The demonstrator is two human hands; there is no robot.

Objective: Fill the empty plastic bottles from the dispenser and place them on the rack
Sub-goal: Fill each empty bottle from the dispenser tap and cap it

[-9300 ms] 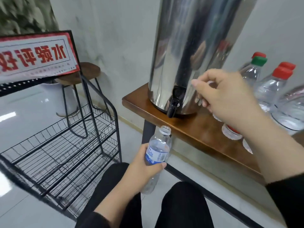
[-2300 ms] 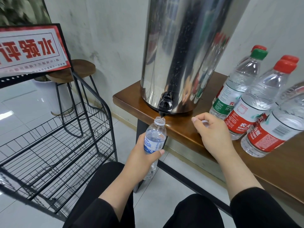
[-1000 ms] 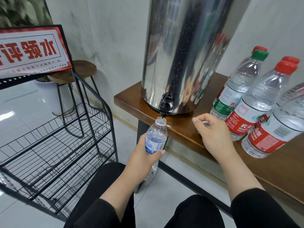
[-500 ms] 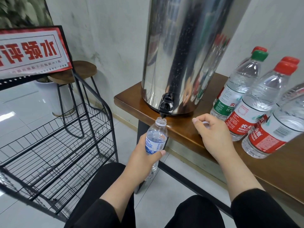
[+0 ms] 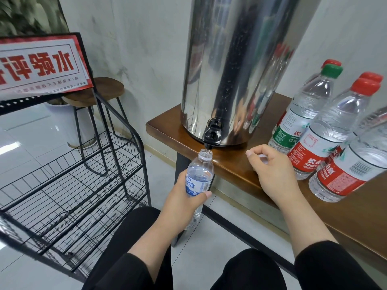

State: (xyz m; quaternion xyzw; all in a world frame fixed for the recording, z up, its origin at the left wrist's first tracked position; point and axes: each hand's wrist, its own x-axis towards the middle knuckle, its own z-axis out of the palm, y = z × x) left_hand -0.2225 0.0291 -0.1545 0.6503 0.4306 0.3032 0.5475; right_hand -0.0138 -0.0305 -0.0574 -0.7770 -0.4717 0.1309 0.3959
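Filling step, seen from the head camera. The left hand [image 5: 184, 197] grips a small blue-labelled bottle [image 5: 199, 181], fingers wrapped round the label and thumb across its front, and holds its open mouth directly beneath the black tap [image 5: 212, 136] of the steel dispenser [image 5: 236, 65]. The mouth sits just under the spout, at 6 o'clock from it; a thin stream appears to enter the neck, though it is hard to make out. The right hand [image 5: 270, 170] rests on the table [image 5: 230, 164] edge at 3 o'clock from the bottle, fingers curled round a small white object (probably the cap). Capped bottles [image 5: 326, 130] stand on the table at 3 o'clock from the dispenser. The wire rack [image 5: 69, 185] stands at 9 o'clock from the bottle, its visible shelves bare of bottles.

To do this step well, the bottle should stay upright with its mouth centred under the spout, and the grip should be light, since a thin-walled bottle likely buckles and spills when squeezed. Judging the level through the clear shoulder, flow is best stopped short of the rim.
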